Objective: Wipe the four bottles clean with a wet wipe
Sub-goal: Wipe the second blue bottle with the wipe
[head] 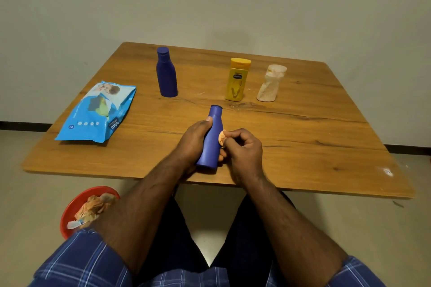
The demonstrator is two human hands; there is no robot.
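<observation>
My left hand [194, 140] grips a blue bottle [211, 140], tilted with its cap pointing away from me, just above the near part of the wooden table [303, 137]. My right hand [242, 147] is closed on a small stained wet wipe [221, 137] that presses against the bottle's right side. A second blue bottle [166, 72] stands upright at the back left. A yellow bottle [237, 79] stands at the back centre. To its right stands a dirty whitish bottle [271, 83].
A blue pack of wet wipes [98, 112] lies on the table's left side. On the floor at the lower left, a red bin [77, 202] holds several crumpled used wipes. A plain wall rises behind the table.
</observation>
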